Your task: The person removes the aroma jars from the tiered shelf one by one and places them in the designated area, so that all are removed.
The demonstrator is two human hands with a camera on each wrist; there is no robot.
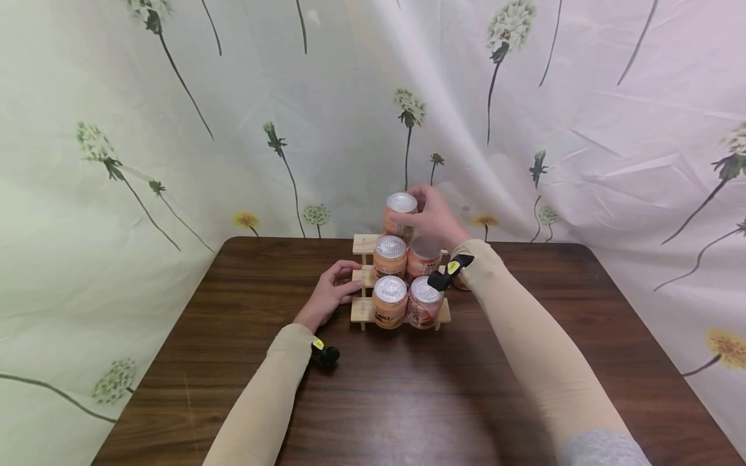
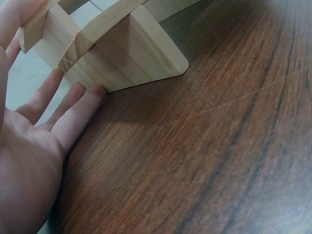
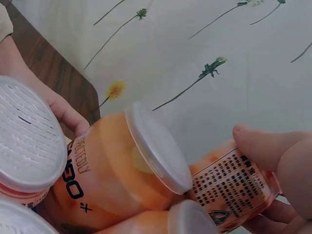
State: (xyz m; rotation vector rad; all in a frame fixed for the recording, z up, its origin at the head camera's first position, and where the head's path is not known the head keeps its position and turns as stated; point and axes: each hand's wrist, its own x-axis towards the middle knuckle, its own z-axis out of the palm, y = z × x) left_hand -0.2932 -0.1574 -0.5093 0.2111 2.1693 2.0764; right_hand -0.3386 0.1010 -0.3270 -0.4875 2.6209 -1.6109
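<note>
A three-step wooden rack [image 1: 362,310] stands on the table, holding orange cans with pale lids. Two cans, left [image 1: 389,310] and right [image 1: 423,314], share the bottom step, and two more stand on the middle one. My right hand [image 1: 438,217] grips a can [image 1: 399,223] at the top step; in the right wrist view, thumb and fingers of the hand [image 3: 297,170] are round its printed side [image 3: 229,187]. Whether its base rests on the step is hidden. My left hand [image 1: 329,294] touches the rack's left side; in the left wrist view, extended fingers [image 2: 78,114] meet the side panel [image 2: 117,58].
Part of another orange object [image 1: 460,283] shows beside the rack, mostly behind my right wrist. The dark wooden table [image 1: 373,388] ends just behind the rack at a hanging pale cloth [image 1: 350,129] with a dandelion print.
</note>
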